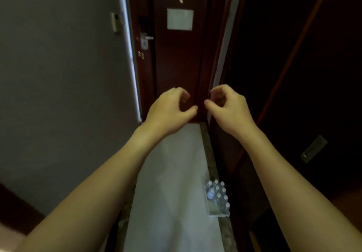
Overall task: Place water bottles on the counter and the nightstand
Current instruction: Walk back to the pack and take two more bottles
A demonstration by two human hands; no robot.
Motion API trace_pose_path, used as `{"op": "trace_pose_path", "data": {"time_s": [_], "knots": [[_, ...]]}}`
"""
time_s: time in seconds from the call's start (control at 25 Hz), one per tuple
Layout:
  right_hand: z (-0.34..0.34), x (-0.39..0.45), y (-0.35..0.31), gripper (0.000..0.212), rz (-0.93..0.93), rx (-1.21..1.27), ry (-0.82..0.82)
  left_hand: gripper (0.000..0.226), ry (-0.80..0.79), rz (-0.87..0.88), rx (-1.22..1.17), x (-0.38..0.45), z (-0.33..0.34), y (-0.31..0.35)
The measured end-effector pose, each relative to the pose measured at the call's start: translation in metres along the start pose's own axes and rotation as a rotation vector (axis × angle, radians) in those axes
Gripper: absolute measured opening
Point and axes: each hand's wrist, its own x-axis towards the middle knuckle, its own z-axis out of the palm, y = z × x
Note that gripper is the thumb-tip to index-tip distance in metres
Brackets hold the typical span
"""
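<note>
A pack of several small water bottles (pixel 218 196) with white caps stands on the pale floor by the right-hand wall, low in the head view. My left hand (pixel 168 110) and my right hand (pixel 228 107) are both stretched out in front of me at chest height, well above and beyond the pack. The fingers of each hand are curled and apart, and neither hand holds anything. No counter or nightstand is in view.
I stand in a narrow, dim entry hall. A dark red door (pixel 176 59) with a lever handle (pixel 146 38) and a posted notice (pixel 180 19) closes the far end. A grey wall (pixel 58 75) runs on the left, dark wooden panels (pixel 293 75) on the right.
</note>
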Motion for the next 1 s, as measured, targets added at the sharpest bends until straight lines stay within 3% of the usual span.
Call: {"op": "trace_pose_path", "data": {"time_s": [0.36,0.6,0.68,0.84,1.0], "knots": [[0.042,0.096,0.179,0.029,0.327,-0.036,0.09,0.042,-0.365,0.109,-0.111,0.136,0.194,-0.046],[0.09,0.151,0.308,0.027,0.52,0.029,0.107,0.037,-0.503,0.026,-0.163,0.194,0.334,-0.108],[0.111,0.151,0.359,0.018,0.614,0.062,0.169,0.036,-0.576,0.008,-0.185,0.2,0.386,-0.135],[0.182,0.094,0.507,0.011,0.849,-0.04,0.308,0.043,-0.7,-0.039,-0.221,0.169,0.538,-0.222],[0.315,-0.024,0.698,0.018,1.1,-0.088,0.306,0.05,-0.83,-0.095,-0.191,0.046,0.745,-0.363]]}}
